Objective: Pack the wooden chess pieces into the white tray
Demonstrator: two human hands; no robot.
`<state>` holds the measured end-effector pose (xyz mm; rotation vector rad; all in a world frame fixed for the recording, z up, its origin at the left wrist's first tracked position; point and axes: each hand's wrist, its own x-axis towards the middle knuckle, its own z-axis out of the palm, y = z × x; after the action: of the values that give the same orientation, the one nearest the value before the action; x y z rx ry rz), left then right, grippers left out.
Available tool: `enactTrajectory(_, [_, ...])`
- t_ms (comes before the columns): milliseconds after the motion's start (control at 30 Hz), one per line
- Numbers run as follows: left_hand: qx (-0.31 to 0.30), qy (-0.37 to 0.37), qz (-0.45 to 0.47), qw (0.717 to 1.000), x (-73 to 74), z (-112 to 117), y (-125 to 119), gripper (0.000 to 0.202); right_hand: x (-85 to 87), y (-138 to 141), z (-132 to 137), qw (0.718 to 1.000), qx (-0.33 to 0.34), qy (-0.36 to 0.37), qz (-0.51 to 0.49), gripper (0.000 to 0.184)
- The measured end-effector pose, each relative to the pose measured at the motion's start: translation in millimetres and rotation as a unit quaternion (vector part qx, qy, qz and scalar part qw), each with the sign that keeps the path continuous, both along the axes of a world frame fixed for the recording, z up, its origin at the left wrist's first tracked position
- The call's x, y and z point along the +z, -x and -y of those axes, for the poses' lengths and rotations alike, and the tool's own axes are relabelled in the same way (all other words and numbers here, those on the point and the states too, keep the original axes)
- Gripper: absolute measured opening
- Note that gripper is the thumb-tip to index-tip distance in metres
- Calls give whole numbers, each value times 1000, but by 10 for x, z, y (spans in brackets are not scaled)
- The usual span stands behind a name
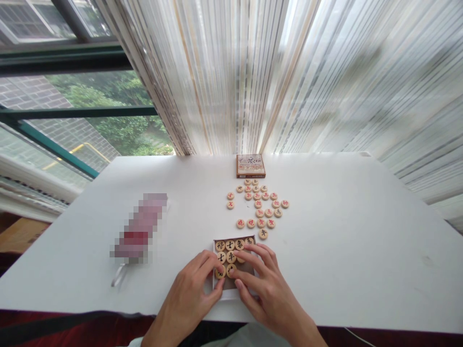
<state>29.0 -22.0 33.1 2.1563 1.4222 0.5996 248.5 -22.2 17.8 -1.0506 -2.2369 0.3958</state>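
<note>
An open box tray (237, 294) stands near the table's front edge, with several round wooden Chinese chess pieces in rows inside it, marked in black. My left hand (191, 284) reaches in from the left, thumb and index finger closed about the front-left piece (220, 273). Over the right side of the tray is my right hand (265, 282), its fingers spread. Its index fingertip touches the front piece (230, 266) beside that one, and its middle finger rests by a piece in the middle row (230, 257). My right fingers partly cover the pieces at the right.
Beyond the tray, red and black loose pieces (261, 222) lie scattered on the white table (343, 241). A printed box lid (251, 166) lies at the table's far edge. A blurred pinkish object (141, 226) with a strap is at the left. Curtains and a window stand behind.
</note>
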Motion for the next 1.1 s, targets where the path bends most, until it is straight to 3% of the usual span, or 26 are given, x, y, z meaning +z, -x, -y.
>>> enactTrajectory(233, [-19, 7, -10, 1000, 43, -26, 2, 18, -22, 8, -3, 1000, -9, -7, 2, 27])
enactTrajectory(467, [-30, 6, 11, 999, 63, -15, 66, 15, -16, 11, 4, 1000, -12, -17, -13, 27])
enactTrajectory(533, [-5, -24, 30, 999, 62, -11, 129, 15, -17, 11, 0, 999, -18, -23, -37, 28])
enactTrajectory(733, [171, -138, 114, 969, 28, -167, 130, 16, -28, 16, -15, 993, -64, -19, -102, 21])
enactTrajectory(900, [118, -94, 89, 984, -105, -171, 46, 25, -24, -5, 4, 994, -57, -9, -91, 23])
enactTrajectory(1100, [101, -64, 62, 991, -325, 27, 145, 39, 11, -7, 11, 1000, 23, -13, 6, 38])
